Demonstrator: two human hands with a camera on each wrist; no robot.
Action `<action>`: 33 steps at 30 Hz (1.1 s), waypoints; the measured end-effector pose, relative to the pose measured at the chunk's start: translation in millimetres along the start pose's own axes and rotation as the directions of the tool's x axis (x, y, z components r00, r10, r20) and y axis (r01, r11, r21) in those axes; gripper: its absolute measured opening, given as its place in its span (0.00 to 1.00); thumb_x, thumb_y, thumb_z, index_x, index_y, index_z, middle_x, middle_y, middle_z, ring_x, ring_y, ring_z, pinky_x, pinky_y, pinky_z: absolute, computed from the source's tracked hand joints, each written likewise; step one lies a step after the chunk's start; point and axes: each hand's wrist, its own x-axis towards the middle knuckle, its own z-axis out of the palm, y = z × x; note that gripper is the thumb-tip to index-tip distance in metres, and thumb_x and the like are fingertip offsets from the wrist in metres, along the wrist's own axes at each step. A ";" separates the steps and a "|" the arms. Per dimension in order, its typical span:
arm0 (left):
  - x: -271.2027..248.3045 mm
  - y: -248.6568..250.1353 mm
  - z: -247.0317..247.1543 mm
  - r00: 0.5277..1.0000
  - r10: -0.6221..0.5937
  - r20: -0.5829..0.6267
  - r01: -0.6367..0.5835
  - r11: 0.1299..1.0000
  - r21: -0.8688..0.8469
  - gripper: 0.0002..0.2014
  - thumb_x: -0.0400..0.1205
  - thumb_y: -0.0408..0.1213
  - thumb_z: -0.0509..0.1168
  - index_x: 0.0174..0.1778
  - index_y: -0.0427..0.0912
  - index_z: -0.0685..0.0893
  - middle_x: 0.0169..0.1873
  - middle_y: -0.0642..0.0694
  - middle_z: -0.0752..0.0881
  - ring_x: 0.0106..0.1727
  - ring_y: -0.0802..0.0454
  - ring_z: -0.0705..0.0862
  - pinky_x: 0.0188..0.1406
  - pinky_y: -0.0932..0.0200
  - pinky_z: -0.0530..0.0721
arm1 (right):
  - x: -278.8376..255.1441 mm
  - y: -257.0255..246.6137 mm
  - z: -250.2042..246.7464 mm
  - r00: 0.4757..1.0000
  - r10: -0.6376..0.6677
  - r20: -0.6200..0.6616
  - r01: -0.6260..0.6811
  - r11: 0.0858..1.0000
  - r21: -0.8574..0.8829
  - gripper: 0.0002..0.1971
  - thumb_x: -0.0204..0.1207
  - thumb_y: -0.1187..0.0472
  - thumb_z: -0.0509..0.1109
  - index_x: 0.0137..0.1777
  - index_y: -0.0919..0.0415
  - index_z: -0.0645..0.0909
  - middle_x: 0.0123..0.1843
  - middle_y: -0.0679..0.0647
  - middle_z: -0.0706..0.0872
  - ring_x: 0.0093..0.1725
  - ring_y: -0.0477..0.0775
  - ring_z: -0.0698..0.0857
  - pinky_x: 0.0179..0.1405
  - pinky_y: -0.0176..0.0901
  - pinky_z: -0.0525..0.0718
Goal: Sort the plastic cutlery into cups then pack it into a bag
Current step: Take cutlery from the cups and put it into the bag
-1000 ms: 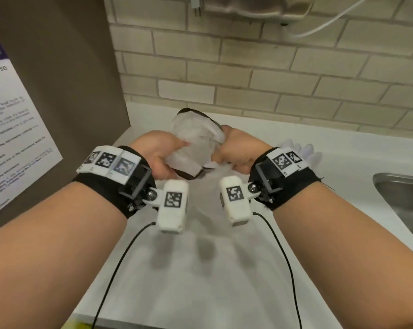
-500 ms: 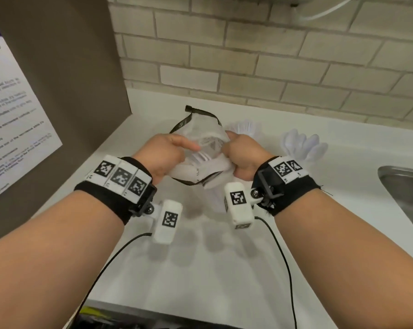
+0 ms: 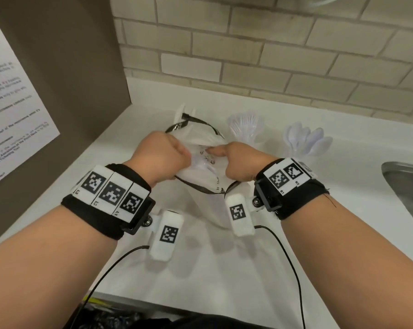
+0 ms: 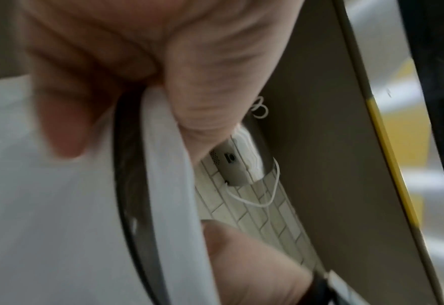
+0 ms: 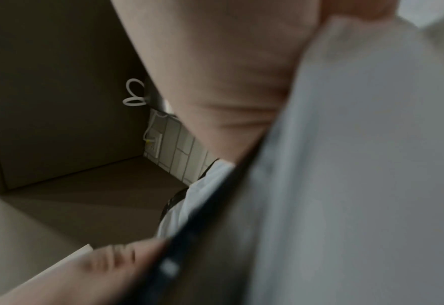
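A translucent white plastic bag [image 3: 206, 172] with a black rim strip hangs just above the white counter, held between both hands. My left hand [image 3: 163, 154] grips its left edge in a fist, and my right hand [image 3: 234, 160] pinches the right edge. The left wrist view shows the bag [image 4: 59, 206] and its black strip pressed under my thumb. The right wrist view is filled by the blurred bag [image 5: 359, 185]. Behind the bag stand a clear cup of white forks [image 3: 245, 125] and a cup of white spoons [image 3: 306, 142]. Another white piece [image 3: 180, 112] pokes up behind the bag.
A brown cabinet side [image 3: 58, 79] with a printed notice [image 3: 8, 115] closes the left. A brick wall [image 3: 272, 55] backs the counter [image 3: 200, 269]. A steel sink [image 3: 407, 186] lies at the right edge. Black cables trail from the wrist cameras toward me.
Both hands have lowered and carried the bag slightly away from me. The view tilted down, so both cutlery cups show fully behind the bag.
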 end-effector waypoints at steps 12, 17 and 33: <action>-3.9 -21.8 -5.1 0.989 0.007 0.149 -0.064 0.923 0.379 0.20 0.73 0.42 0.73 0.61 0.55 0.81 0.51 0.51 0.79 0.40 0.54 0.83 0.33 0.66 0.79 | -8.4 -3.6 7.0 0.989 -0.134 -0.059 0.146 0.932 0.332 0.32 0.61 0.80 0.55 0.39 0.44 0.91 0.63 0.43 0.85 0.42 0.27 0.83 0.38 0.25 0.81; -0.6 -32.0 -6.7 0.959 -0.207 0.193 0.015 0.720 0.694 0.33 0.73 0.51 0.68 0.71 0.45 0.66 0.62 0.40 0.68 0.58 0.40 0.80 0.48 0.55 0.80 | 9.0 -16.4 24.6 0.991 -0.106 0.084 0.101 0.993 0.063 0.20 0.72 0.69 0.67 0.60 0.51 0.86 0.51 0.46 0.80 0.45 0.48 0.80 0.30 0.23 0.74; 0.1 -74.6 -6.7 0.966 -0.233 0.111 0.074 0.664 0.744 0.22 0.72 0.38 0.70 0.58 0.37 0.71 0.69 0.40 0.53 0.34 0.46 0.81 0.41 0.55 0.80 | 42.2 -26.3 55.9 0.967 -0.164 -0.193 0.153 0.986 -0.073 0.25 0.68 0.66 0.74 0.64 0.44 0.84 0.71 0.54 0.67 0.67 0.58 0.71 0.67 0.40 0.70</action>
